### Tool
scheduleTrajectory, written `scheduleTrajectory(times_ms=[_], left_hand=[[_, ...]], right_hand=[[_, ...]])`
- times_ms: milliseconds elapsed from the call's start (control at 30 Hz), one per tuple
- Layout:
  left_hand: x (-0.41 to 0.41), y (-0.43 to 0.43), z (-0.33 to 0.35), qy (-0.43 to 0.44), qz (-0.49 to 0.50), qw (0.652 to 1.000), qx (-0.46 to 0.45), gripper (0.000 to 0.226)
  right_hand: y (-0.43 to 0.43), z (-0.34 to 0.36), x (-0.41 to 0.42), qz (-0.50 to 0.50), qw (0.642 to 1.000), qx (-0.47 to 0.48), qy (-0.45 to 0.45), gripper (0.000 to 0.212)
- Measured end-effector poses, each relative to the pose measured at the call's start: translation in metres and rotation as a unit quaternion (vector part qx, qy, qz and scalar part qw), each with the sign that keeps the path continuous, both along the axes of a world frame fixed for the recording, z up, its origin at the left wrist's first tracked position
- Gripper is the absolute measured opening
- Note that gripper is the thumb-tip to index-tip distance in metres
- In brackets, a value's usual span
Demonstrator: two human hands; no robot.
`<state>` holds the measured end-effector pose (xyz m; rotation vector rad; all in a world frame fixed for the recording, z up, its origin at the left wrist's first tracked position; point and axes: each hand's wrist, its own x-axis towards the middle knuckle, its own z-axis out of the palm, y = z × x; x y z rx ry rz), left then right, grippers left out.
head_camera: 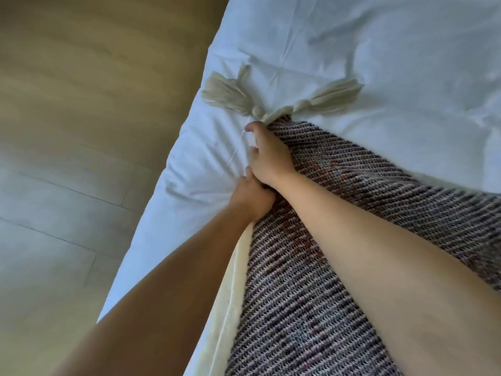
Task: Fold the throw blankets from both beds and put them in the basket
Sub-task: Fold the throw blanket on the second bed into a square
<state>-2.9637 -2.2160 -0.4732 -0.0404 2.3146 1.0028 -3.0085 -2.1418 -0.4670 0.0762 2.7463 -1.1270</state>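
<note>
A knitted throw blanket [339,185], dark and white weave with a cream edge, lies across the white bed [352,50]. Two cream tassels [233,90] spread out from its far corner. My right hand [268,156] rests on the blanket just below that corner, fingers curled over the left edge. My left hand [250,199] sits right behind it, closed around the same cream edge. Both forearms reach in from the bottom of the view and cover part of the blanket.
The bed's left edge runs diagonally from top centre to bottom left. Beyond it lies wooden plank flooring [67,131]. No basket is in view.
</note>
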Motion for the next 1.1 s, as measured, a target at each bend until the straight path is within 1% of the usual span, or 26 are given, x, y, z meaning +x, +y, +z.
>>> scheduleTrajectory(times_ms=[67, 100, 167, 267, 333, 400, 433, 500, 533, 567, 633, 667, 733, 800, 900, 933, 1033, 1100], left_hand=[[0.000, -0.005, 0.000, 0.005, 0.015, 0.999, 0.041, 0.041], [0.003, -0.006, 0.001, 0.006, 0.027, 0.998, 0.059, 0.045], [0.009, -0.007, 0.001, 0.017, 0.041, 0.996, 0.079, 0.052], [0.012, -0.005, 0.004, 0.044, 0.025, 0.997, 0.058, 0.045], [0.016, -0.006, 0.007, 0.057, 0.052, 0.996, 0.034, 0.035], [0.027, -0.005, 0.013, 0.078, 0.090, 0.993, 0.001, 0.023], [0.033, -0.004, 0.016, 0.093, 0.090, 0.991, -0.037, 0.026], [0.041, 0.000, 0.022, 0.129, 0.059, 0.979, -0.146, 0.052], [0.043, 0.003, 0.025, 0.151, 0.048, 0.970, -0.186, 0.066], [0.043, 0.008, 0.028, 0.175, 0.037, 0.962, -0.208, 0.077], [0.037, 0.024, 0.034, 0.218, -0.011, 0.950, -0.222, 0.086], [0.032, 0.037, 0.037, 0.235, -0.045, 0.945, -0.222, 0.084], [0.019, 0.067, 0.042, 0.260, -0.124, 0.930, -0.228, 0.071], [0.006, 0.099, 0.047, 0.275, -0.195, 0.910, -0.239, 0.064], [-0.012, 0.139, 0.052, 0.272, -0.268, 0.889, -0.253, 0.070], [-0.016, 0.150, 0.053, 0.267, -0.293, 0.881, -0.257, 0.072], [-0.021, 0.179, 0.054, 0.240, -0.360, 0.861, -0.268, 0.070], [-0.019, 0.194, 0.054, 0.220, -0.378, 0.855, -0.279, 0.069]], right_hand=[[-0.007, -0.001, 0.003, 0.012, 1.000, -0.011, -0.005, 0.038], [-0.008, -0.002, 0.003, 0.007, 1.000, -0.016, -0.023, 0.040], [-0.006, -0.002, 0.003, -0.007, 0.997, -0.036, -0.068, 0.053], [-0.004, 0.004, 0.008, -0.006, 0.992, -0.086, -0.088, 0.077], [0.003, 0.010, 0.019, -0.034, 0.991, -0.114, -0.065, 0.081], [0.018, 0.015, 0.034, -0.087, 0.988, -0.118, -0.036, 0.075], [0.029, 0.017, 0.042, -0.111, 0.988, -0.102, -0.024, 0.068], [0.057, 0.020, 0.058, -0.148, 0.989, -0.027, 0.007, 0.046], [0.077, 0.021, 0.066, -0.173, 0.984, 0.013, 0.028, 0.035], [0.100, 0.023, 0.074, -0.206, 0.976, 0.046, 0.051, 0.028], [0.150, 0.032, 0.090, -0.268, 0.956, 0.095, 0.073, 0.021], [0.177, 0.036, 0.098, -0.285, 0.948, 0.125, 0.063, 0.020], [0.226, 0.044, 0.111, -0.283, 0.934, 0.216, -0.008, 0.025], [0.266, 0.050, 0.122, -0.254, 0.914, 0.296, -0.111, 0.033], [0.307, 0.058, 0.127, -0.182, 0.890, 0.328, -0.261, 0.042], [0.317, 0.060, 0.126, -0.145, 0.879, 0.345, -0.294, 0.045], [0.335, 0.065, 0.120, -0.039, 0.839, 0.430, -0.332, 0.053], [0.341, 0.069, 0.118, 0.003, 0.816, 0.460, -0.351, 0.058]])
